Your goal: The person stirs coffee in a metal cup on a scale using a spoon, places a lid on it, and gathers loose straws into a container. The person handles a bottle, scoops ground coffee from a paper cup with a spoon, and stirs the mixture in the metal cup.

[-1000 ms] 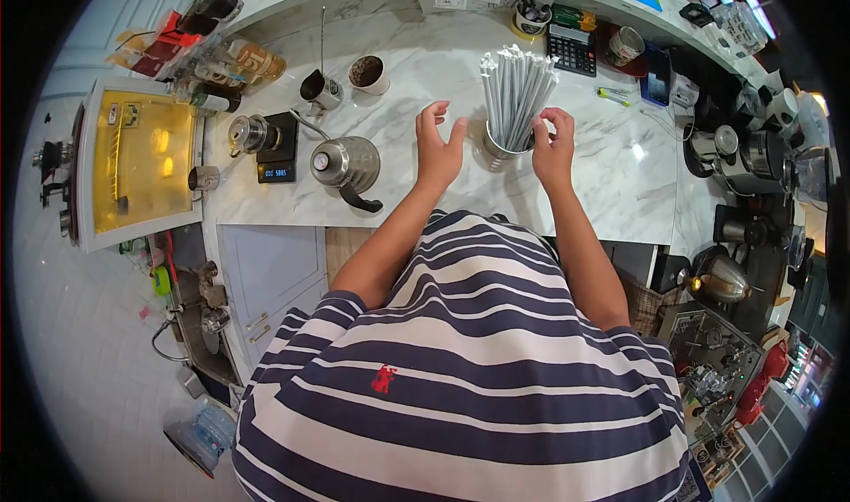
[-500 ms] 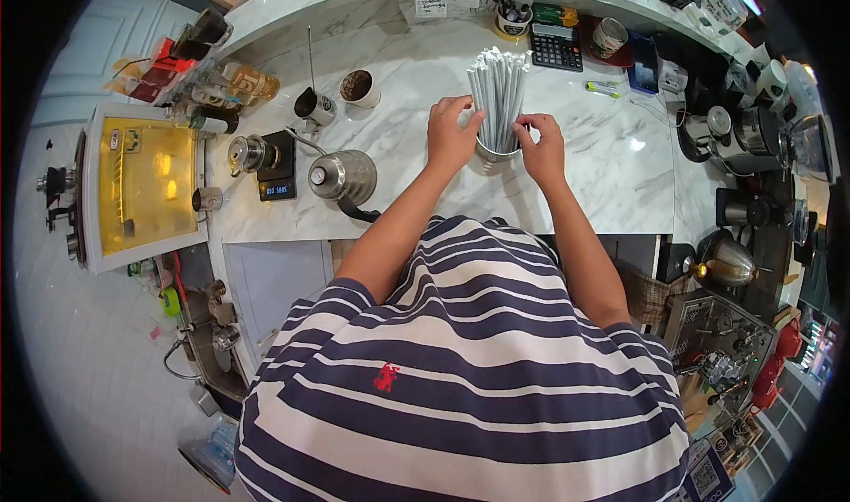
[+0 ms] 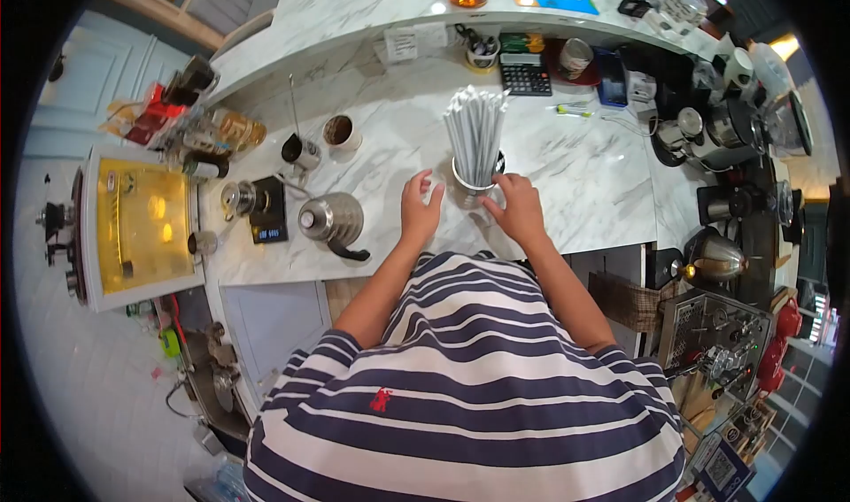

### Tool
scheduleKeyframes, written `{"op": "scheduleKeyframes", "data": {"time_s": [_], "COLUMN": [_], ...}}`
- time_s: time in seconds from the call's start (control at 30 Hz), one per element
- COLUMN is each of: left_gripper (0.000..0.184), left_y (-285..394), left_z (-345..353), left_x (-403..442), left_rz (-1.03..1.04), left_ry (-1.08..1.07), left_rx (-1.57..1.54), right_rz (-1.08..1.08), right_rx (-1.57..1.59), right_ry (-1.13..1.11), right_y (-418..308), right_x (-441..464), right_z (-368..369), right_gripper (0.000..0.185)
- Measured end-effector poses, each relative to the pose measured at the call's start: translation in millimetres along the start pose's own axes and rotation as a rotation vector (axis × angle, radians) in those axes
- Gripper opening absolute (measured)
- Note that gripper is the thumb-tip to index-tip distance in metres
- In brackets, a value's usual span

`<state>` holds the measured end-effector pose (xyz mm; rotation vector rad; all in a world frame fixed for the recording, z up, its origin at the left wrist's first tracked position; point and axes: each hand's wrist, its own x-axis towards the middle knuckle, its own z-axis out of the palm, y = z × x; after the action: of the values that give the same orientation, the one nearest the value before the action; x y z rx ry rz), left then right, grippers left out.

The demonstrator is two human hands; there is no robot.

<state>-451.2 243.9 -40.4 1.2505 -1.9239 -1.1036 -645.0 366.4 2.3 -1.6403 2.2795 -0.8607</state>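
A bundle of wrapped straws [image 3: 476, 135] stands upright in a metallic cup [image 3: 474, 186] on the marble counter. My left hand [image 3: 421, 208] is just left of the cup, apart from it, with its fingers loosely spread and nothing in them. At the cup's lower right is my right hand [image 3: 518, 208], thumb and fingers apart. Its fingertips are beside the cup wall; whether they touch it I cannot tell. To the left stand a gooseneck kettle [image 3: 332, 220], a paper cup with dark contents [image 3: 342, 134] and a metal pitcher [image 3: 301, 151].
A glass server [image 3: 239, 199] is beside a black scale [image 3: 268, 210] at the left. Toward the back are a calculator [image 3: 526, 77], a pen cup [image 3: 482, 55] and a phone [image 3: 611, 79]. Coffee equipment, including a grinder [image 3: 717, 256], lines the right side.
Both hands have come away from the straws and moved lower, to the cup's sides. The left hand has drawn off to the left. The camera view has tilted up and shifted slightly.
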Motion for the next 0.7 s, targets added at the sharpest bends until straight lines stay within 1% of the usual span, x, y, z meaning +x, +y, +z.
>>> {"op": "scheduleKeyframes", "data": {"time_s": [0.1, 0.3, 0.33, 0.53, 0.6, 0.63, 0.7], "left_gripper": [0.043, 0.04, 0.04, 0.039, 0.04, 0.04, 0.04], "left_y": [-13.2, 7.1, 13.5, 48.7, 62.4, 68.4, 82.1], "left_z": [13.2, 39.8, 45.8, 96.4, 117.4, 127.7, 148.8], "left_x": [-9.2, -23.7, -25.7, -28.9, -28.6, -28.1, -25.1], "left_rz": [0.051, 0.042, 0.04, 0.062, 0.106, 0.126, 0.166], "left_ry": [-0.027, -0.109, -0.121, -0.173, -0.174, -0.174, -0.182], "left_rx": [-0.02, 0.003, 0.009, 0.041, 0.039, 0.038, 0.088], "right_rz": [-0.01, 0.043, 0.047, 0.143, 0.171, 0.161, 0.196], "right_rx": [-0.027, 0.062, 0.068, -0.005, -0.028, -0.067, -0.1], "right_ry": [0.041, 0.108, 0.169, 0.323, 0.381, 0.448, 0.515], "right_y": [6.9, 30.0, 36.5, 81.0, 99.5, 112.2, 128.9], "right_x": [-6.5, -26.0, -28.2, -26.1, -18.2, -13.6, -3.2], "right_z": [-3.9, -38.2, -47.1, -135.4, -169.9, -184.1, -220.7], "right_gripper": [0.046, 0.04, 0.039, 0.04, 0.041, 0.041, 0.041]}}
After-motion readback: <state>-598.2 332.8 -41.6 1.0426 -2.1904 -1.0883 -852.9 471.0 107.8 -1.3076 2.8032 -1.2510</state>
